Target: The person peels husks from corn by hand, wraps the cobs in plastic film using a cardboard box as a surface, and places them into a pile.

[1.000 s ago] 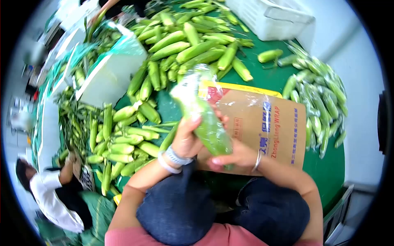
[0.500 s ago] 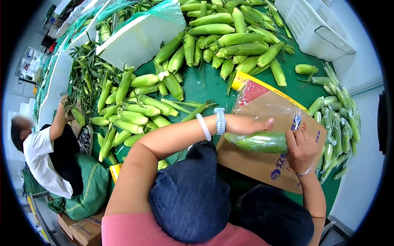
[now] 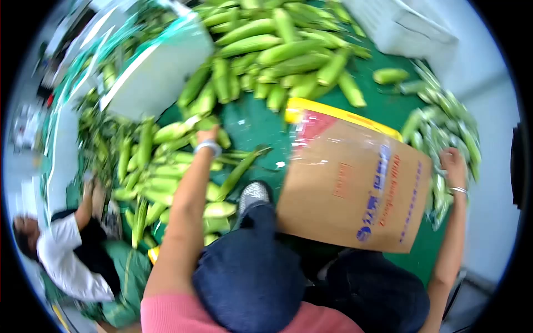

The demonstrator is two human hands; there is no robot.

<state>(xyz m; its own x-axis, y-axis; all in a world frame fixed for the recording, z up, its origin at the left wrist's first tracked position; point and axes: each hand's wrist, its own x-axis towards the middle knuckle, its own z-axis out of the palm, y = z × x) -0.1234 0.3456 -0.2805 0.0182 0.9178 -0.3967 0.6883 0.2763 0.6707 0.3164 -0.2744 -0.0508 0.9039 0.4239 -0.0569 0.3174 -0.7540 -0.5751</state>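
Observation:
My left hand [image 3: 207, 135] reaches into the loose green ears of corn, its fingers closed around the end of one ear of corn [image 3: 207, 123]. Over at the right, my right hand [image 3: 453, 162] rests on the pile of film-wrapped corn [image 3: 441, 125]; motion blur hides how its fingers lie. Between my arms lies a cling wrap carton [image 3: 338, 183] with blue and red print. Clear film covers part of its far left corner, and a yellow strip [image 3: 355, 119] runs along its far edge.
A large heap of unwrapped corn [image 3: 277, 53] covers the back of the green table [image 3: 250, 127]. A white crate [image 3: 402, 33] stands at the back right, a white foam panel [image 3: 158, 72] at the left. Another person [image 3: 72, 258] sits at the far left beside husks.
The wrapped ear has left the carton's top. My right hand has moved right to the wrapped pile, and my left hand has moved left to the loose corn. The view has shifted.

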